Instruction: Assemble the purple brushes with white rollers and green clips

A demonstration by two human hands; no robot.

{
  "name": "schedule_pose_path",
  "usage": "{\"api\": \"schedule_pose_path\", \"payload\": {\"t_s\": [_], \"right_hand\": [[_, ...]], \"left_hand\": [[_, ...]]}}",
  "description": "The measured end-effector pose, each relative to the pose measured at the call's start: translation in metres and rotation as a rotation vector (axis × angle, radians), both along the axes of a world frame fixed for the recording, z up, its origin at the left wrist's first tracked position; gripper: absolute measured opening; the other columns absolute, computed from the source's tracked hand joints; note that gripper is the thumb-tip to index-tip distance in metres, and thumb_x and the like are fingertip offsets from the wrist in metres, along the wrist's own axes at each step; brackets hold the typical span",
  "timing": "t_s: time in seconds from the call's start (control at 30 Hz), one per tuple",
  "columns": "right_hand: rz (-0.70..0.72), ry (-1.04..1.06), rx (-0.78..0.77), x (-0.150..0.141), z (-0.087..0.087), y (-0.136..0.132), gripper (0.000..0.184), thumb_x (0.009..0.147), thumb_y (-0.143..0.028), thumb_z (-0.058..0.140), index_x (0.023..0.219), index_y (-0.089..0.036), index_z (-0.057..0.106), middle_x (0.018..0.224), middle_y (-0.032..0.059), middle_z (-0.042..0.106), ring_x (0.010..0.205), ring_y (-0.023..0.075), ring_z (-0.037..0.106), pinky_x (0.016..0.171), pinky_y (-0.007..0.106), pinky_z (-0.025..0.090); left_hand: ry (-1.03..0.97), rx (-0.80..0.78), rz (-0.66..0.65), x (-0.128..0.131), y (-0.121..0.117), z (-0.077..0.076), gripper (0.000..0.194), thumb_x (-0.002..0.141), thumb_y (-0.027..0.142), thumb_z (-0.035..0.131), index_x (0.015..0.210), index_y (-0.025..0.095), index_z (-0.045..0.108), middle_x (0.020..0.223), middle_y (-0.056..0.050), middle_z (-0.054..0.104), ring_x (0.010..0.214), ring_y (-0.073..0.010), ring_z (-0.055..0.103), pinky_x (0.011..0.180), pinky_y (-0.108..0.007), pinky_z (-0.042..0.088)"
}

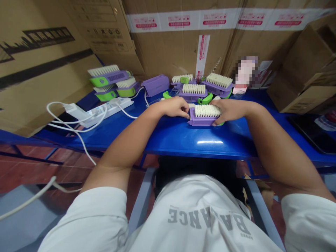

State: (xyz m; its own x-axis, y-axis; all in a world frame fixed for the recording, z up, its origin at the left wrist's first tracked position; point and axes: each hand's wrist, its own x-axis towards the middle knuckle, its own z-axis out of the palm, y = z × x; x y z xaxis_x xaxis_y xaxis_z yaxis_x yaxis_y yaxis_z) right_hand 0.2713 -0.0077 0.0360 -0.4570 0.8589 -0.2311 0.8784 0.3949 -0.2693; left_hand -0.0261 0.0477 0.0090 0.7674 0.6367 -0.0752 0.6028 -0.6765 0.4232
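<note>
A purple scrubbing brush point(204, 116) with white bristles lies on the blue table, bristles up, between my hands. My right hand point(229, 111) grips its right end, with a green part showing beneath. The fingertips of my left hand point(174, 107) press against its left end. Just beyond my hands lies a loose green curved piece point(205, 99), next to an assembled purple brush point(193, 93). Further brushes with purple and green bodies stand in a group at the back right point(218, 84) and another at the back left point(108, 77).
A white power strip point(110, 110) with white cables lies at the table's left. A purple case point(156, 85) stands at the back. Cardboard cartons point(178, 45) wall off the far side and right. A dark flat panel point(312, 133) lies at the far right.
</note>
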Motion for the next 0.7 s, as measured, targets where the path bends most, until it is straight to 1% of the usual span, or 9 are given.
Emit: {"api": "schedule_pose_path", "payload": {"t_s": [0.17,0.4,0.6,0.7], "right_hand": [[0.008,-0.013,0.013,-0.0021,0.0011,-0.0022,0.068,0.064,-0.049,0.096,0.121,-0.023,0.069,0.112,0.0085,0.078,0.097,0.0324,0.073,0.085,0.040,0.055],[0.002,0.023,-0.004,-0.0003,0.0008,-0.0011,0.068,0.062,-0.051,0.096,0.119,-0.024,0.069,0.110,0.0076,0.078,0.098,0.0328,0.073,0.086,0.040,0.054],[0.004,0.029,-0.001,-0.0001,0.0010,-0.0008,0.068,0.062,-0.050,0.096,0.119,-0.022,0.070,0.111,0.0083,0.080,0.098,0.0329,0.074,0.086,0.040,0.054],[0.008,0.017,0.005,-0.0006,0.0014,-0.0014,0.068,0.064,-0.049,0.096,0.121,-0.022,0.070,0.111,0.0085,0.080,0.098,0.0333,0.074,0.085,0.040,0.055]], "left_hand": [[-0.003,-0.004,-0.005,0.0009,-0.0010,0.0000,0.018,0.085,0.037,0.084,0.076,0.022,0.078,0.072,0.001,0.071,0.072,-0.0178,0.062,0.074,-0.033,0.037],[0.012,0.015,0.011,0.0021,-0.0034,0.0027,0.019,0.085,0.036,0.085,0.076,0.022,0.077,0.070,0.002,0.071,0.068,-0.0168,0.061,0.072,-0.032,0.037],[0.032,0.025,-0.008,0.0010,-0.0046,0.0053,0.025,0.082,0.043,0.087,0.074,0.022,0.075,0.072,0.002,0.072,0.069,-0.0163,0.063,0.072,-0.031,0.040],[0.030,0.037,-0.011,0.0008,-0.0036,0.0044,0.028,0.083,0.046,0.085,0.074,0.022,0.075,0.072,0.001,0.073,0.069,-0.0167,0.063,0.071,-0.032,0.040]]}}
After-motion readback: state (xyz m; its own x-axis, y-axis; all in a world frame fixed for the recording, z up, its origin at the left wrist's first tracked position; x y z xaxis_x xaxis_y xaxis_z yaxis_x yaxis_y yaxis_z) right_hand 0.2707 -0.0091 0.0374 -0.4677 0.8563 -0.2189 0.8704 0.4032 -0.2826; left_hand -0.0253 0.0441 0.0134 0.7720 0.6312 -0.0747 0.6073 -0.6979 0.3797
